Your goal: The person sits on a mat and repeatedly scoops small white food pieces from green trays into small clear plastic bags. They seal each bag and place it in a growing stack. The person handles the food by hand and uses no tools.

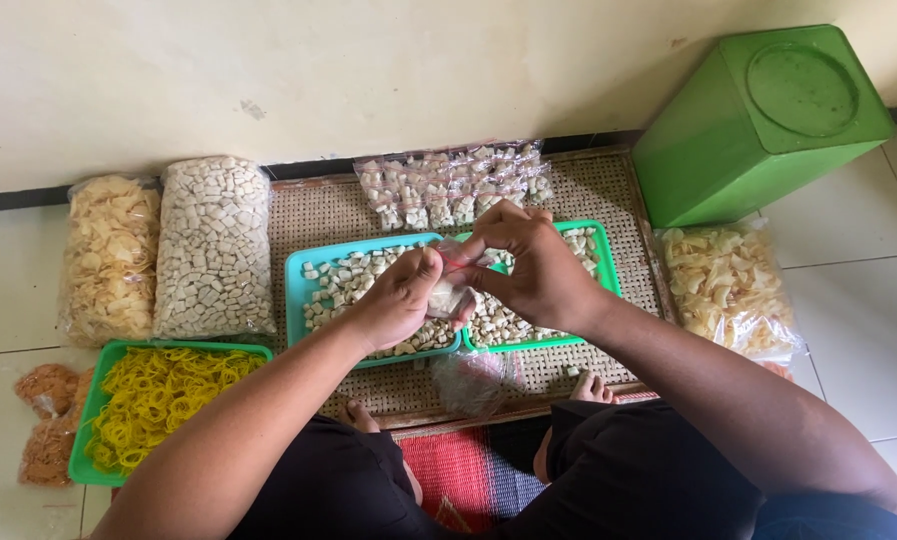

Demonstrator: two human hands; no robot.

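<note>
Two hands, the left hand (400, 300) and right hand (528, 265), are pinched on a small filled snack bag (455, 292) above the teal trays (298, 275); cubes may be spilled if the red band (455, 264) slips.

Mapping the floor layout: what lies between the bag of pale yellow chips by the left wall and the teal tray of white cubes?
In the head view, a large clear bag of white cube snacks lies between them.

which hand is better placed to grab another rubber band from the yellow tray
Left, probably. The band tray lies at the person's lower left, beside the left forearm. The left hand grips the small bag; the right hand pinches its top and would have to cross over.
</note>
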